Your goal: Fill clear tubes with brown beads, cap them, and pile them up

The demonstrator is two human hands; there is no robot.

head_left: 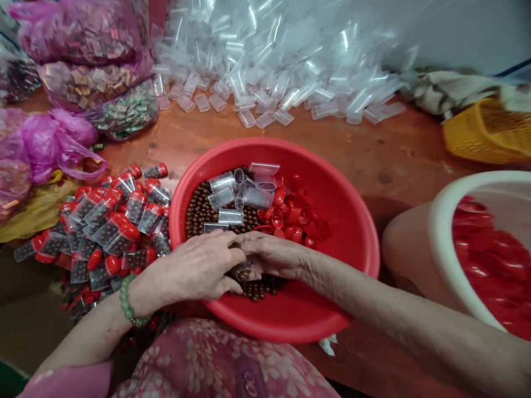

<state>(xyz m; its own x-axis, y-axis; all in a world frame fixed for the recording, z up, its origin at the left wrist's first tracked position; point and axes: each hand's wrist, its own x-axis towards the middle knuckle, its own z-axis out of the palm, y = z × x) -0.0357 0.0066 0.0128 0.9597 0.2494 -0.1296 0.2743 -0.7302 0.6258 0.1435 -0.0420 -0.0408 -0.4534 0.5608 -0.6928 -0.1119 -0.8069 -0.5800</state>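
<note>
A red basin (274,326) holds brown beads (199,207), several clear containers (222,198) and red caps (294,215). Over its near left part my left hand (199,265) is bent, its fingers meeting those of the other hand. My right hand (274,254) curls round a clear container with brown beads (244,272), low over the bead pile. The left fingertips are partly hidden behind the right hand, so what they touch is unclear. Left of the basin lies a heap of filled containers with red caps (108,226).
Loose clear containers (265,72) are piled along the back. Pink bags (83,33) stand at the back left. On the right are a white tub (440,221) with red caps and a yellow basket (477,132). Wooden tabletop (398,149) shows behind the basin.
</note>
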